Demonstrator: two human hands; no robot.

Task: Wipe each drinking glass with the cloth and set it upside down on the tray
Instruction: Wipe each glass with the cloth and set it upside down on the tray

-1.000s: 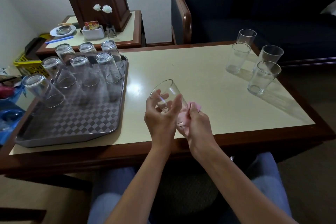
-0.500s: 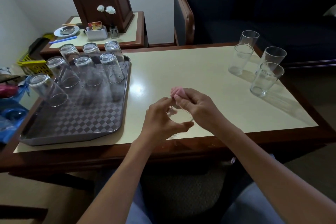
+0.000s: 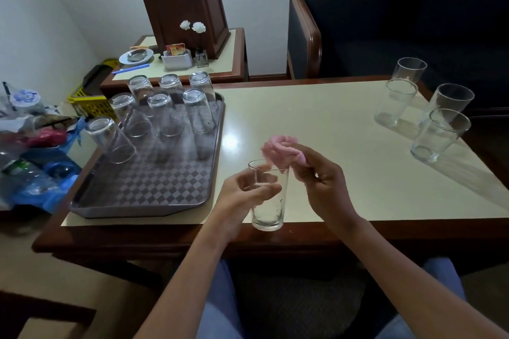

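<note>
My left hand (image 3: 245,190) grips a clear drinking glass (image 3: 269,209) upright over the table's front edge, mouth up. My right hand (image 3: 322,179) is closed on a bunched pink cloth (image 3: 281,152) at the rim of that glass. On the left lies a grey checkered tray (image 3: 143,190) with several glasses (image 3: 198,111) standing upside down along its far half. Several more glasses (image 3: 438,135) stand mouth up at the table's far right corner.
The cream table top (image 3: 316,124) has a dark wooden rim. A side table (image 3: 220,63) behind the tray holds a wooden box, a dish and small items. A dark armchair (image 3: 385,16) stands behind. Bags and a bottle (image 3: 33,173) crowd the left.
The glass went from tilted to upright, mouth up. My right hand brought the pink cloth from the glass's base up to its rim. The view shifted slightly.
</note>
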